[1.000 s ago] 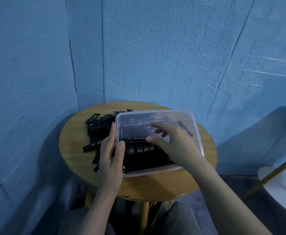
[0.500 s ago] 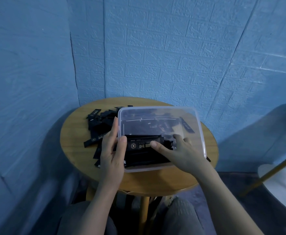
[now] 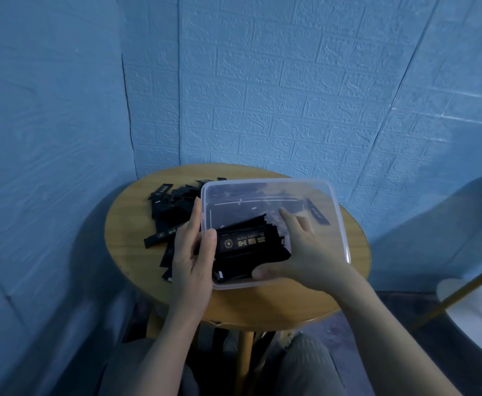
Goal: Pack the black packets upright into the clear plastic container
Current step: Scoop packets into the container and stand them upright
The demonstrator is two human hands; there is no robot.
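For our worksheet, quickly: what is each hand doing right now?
Left hand: grips the clear plastic container's left wall.
Right hand: open, straight fingers pressing the upright black packets.

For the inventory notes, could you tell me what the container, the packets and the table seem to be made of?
Container: clear, slightly frosted plastic; packets show through its walls. Packets: black, matte film or foil, probably, with gold print. Table: light wood or wood-look laminate with a smooth top; which one is unclear.
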